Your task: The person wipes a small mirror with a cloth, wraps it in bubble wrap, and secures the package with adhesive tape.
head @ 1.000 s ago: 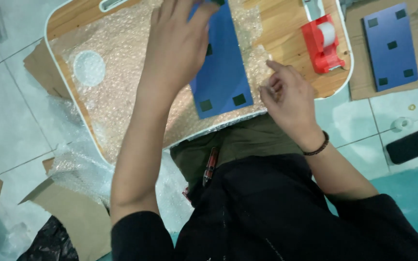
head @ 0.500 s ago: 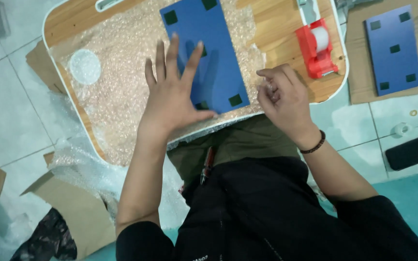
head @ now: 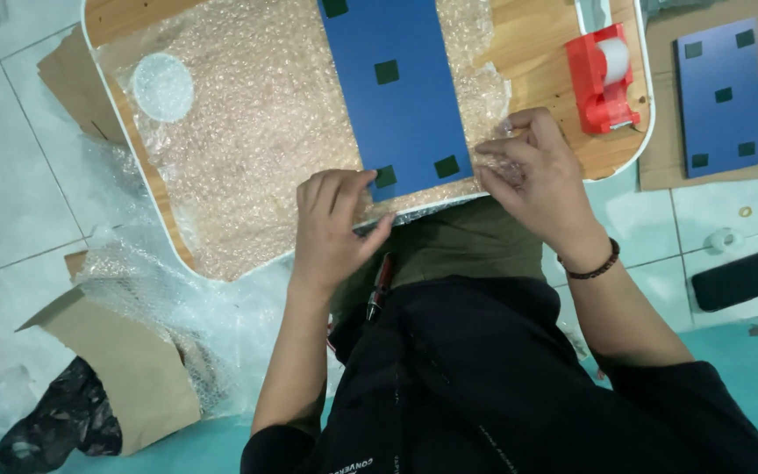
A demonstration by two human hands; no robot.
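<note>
A wooden lap table [head: 572, 53] is covered with bubble wrap [head: 247, 114] above the left hand [head: 331, 230]; a red tape dispenser [head: 603, 77] is set beyond the right hand [head: 537, 175].

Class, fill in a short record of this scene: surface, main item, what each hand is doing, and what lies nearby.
Surface: wooden lap table covered by bubble wrap
Main item: blue panel with dark square pads, lying flat on the wrap
Left hand: on the wrap's near edge, by the panel's corner
Right hand: pinching wrap beside the panel
Nearby: red tape dispenser; second blue panel on cardboard
</note>
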